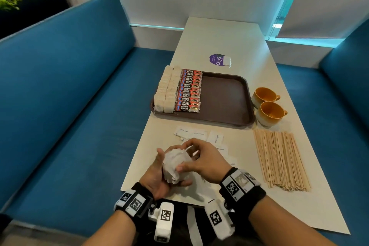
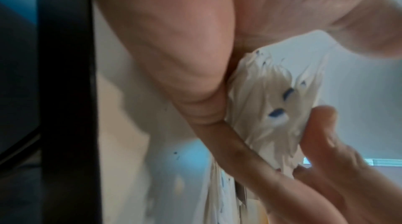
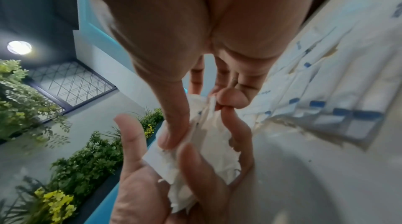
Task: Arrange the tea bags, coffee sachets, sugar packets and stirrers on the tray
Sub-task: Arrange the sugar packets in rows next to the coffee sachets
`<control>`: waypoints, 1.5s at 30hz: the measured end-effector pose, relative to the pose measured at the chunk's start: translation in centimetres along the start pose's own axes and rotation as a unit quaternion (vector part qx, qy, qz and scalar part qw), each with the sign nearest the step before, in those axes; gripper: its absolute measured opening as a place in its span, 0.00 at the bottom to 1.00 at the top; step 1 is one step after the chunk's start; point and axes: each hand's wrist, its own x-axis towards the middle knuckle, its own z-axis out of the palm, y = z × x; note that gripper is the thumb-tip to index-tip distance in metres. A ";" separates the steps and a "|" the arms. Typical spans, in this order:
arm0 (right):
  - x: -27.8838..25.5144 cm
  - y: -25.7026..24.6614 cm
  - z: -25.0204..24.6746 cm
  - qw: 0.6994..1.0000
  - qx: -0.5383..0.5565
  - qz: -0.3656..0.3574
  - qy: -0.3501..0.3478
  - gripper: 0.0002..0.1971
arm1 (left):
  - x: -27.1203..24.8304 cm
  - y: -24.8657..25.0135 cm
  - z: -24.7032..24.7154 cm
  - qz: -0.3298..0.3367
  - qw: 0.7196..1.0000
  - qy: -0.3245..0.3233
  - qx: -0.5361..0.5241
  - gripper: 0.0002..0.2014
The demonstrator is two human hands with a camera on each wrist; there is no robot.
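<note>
My left hand [image 1: 159, 173] cups a bunch of white sugar packets [image 1: 176, 164] above the table's near edge. My right hand [image 1: 199, 158] reaches over the bunch, thumb and fingertips pinching the packets [image 3: 208, 141]. More sugar packets [image 1: 199, 136] lie loose on the table just beyond my hands. The brown tray [image 1: 225, 98] holds rows of tea bags [image 1: 165, 92] on its left side and red coffee sachets [image 1: 189, 92] beside them; its right half is bare. Wooden stirrers [image 1: 279, 158] lie in a pile at the right.
Two yellow-lined cups [image 1: 267, 104] stand right of the tray. A purple round sticker [image 1: 218, 61] with a packet on it lies behind the tray. Blue bench seats [image 1: 69, 96] flank the white table [image 1: 219, 36].
</note>
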 end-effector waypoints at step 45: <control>-3.2 5.5 -12.0 0.978 -0.143 0.131 0.076 0.08 | -0.5 0.4 0.3 0.024 0.994 0.076 -0.070 0.16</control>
